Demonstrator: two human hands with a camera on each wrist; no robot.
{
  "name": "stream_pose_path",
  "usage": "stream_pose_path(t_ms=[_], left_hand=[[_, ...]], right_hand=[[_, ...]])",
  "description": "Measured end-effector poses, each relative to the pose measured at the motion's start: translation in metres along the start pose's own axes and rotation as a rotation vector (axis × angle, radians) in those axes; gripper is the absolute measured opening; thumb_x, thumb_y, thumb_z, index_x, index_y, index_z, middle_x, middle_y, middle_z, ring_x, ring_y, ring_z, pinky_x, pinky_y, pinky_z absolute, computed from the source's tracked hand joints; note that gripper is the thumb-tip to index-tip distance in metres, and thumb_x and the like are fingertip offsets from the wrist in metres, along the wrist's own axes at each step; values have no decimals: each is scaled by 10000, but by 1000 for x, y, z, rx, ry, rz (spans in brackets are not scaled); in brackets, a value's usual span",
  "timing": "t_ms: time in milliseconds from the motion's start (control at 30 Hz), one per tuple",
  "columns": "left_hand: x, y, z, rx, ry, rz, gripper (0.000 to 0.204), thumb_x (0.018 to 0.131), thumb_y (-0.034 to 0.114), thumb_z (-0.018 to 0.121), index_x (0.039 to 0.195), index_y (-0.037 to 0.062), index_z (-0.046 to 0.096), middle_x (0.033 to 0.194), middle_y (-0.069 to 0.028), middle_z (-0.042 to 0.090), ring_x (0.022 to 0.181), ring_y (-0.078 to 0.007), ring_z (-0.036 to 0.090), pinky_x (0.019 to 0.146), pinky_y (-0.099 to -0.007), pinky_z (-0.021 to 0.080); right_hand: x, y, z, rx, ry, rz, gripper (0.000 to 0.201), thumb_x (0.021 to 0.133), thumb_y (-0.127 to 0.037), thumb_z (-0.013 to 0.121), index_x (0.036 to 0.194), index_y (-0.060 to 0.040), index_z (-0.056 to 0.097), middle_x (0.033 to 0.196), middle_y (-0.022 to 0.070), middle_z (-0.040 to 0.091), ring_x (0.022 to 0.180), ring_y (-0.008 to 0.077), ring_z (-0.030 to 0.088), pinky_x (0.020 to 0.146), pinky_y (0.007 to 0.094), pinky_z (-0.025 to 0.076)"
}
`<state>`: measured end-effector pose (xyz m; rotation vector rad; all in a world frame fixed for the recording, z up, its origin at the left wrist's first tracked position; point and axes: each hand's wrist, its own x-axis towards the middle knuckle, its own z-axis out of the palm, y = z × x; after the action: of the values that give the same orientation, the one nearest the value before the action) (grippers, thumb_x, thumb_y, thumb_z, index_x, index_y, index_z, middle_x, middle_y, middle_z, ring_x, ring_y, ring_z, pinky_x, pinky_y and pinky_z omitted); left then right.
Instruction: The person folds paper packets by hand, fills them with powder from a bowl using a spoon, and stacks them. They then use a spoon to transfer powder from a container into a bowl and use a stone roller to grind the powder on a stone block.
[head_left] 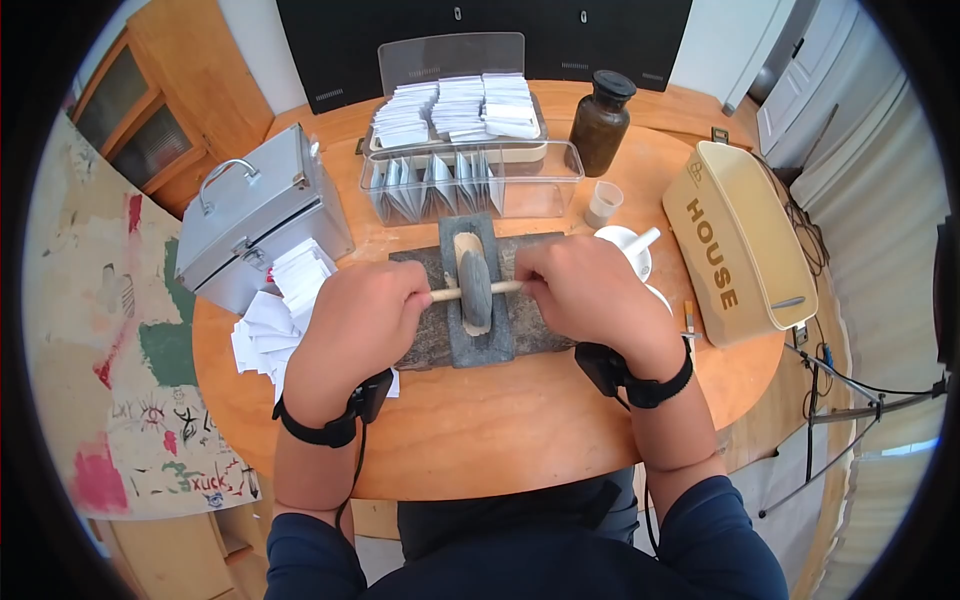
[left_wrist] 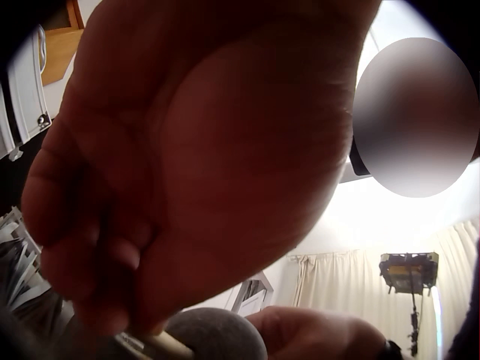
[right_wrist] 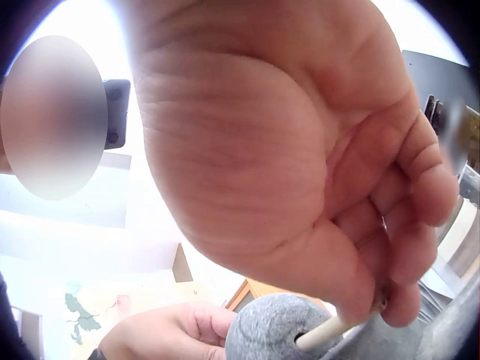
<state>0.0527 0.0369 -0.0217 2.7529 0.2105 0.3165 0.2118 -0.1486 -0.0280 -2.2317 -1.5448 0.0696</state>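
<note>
A grey stone grinding wheel (head_left: 477, 290) stands upright in the groove of a long stone trough (head_left: 492, 347). Tan ground material (head_left: 466, 243) lines that groove. Through the wheel runs a pale wooden rod (right_wrist: 326, 331), sticking out on both sides. My left hand (head_left: 362, 312) pinches the rod's left end between thumb and fingers. On the other side, the right hand (head_left: 597, 292) pinches the right end the same way. Each wrist view shows a palm above the wheel, with the fingertips at the rod. Beneath the trough lies a dark slate-like slab (head_left: 418, 338).
Folded white papers (head_left: 265, 335) lie beside a silver case (head_left: 262, 225) at left. Behind the trough, a clear divided box (head_left: 540, 190) holds packets. At right are a brown bottle (head_left: 600, 125), a small cup (head_left: 603, 203), a white dish (head_left: 625, 240) and a yellow bin (head_left: 740, 250).
</note>
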Motion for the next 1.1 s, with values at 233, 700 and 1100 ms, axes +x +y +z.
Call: stream_pose_path(t_ms=[233,700,1100], left_hand=[[7,-7,9,-16,112,-37,85,826,120,652,796,40,648,725,-135,632,691,-334,614,613,-409,471],[3,-7,10,0,51,-27,72,829,108,639,803,41,648,719,-141,634,685,-339,614,612,-414,472],[-4,3,-9,-55,-47,17,90,815,131,659,797,43,659,707,-137,625,684,-338,610,606,-415,465]], right_hand=[[3,-4,8,-63,122,57,28,782,-52,625,767,-46,648,722,149,653,693,353,636,610,439,497],[0,-8,3,-56,69,65,19,764,-38,624,747,-42,629,712,144,646,684,354,628,601,437,486],[-7,-7,-8,28,-43,16,46,755,-47,600,745,-61,642,694,145,649,696,354,647,595,453,496]])
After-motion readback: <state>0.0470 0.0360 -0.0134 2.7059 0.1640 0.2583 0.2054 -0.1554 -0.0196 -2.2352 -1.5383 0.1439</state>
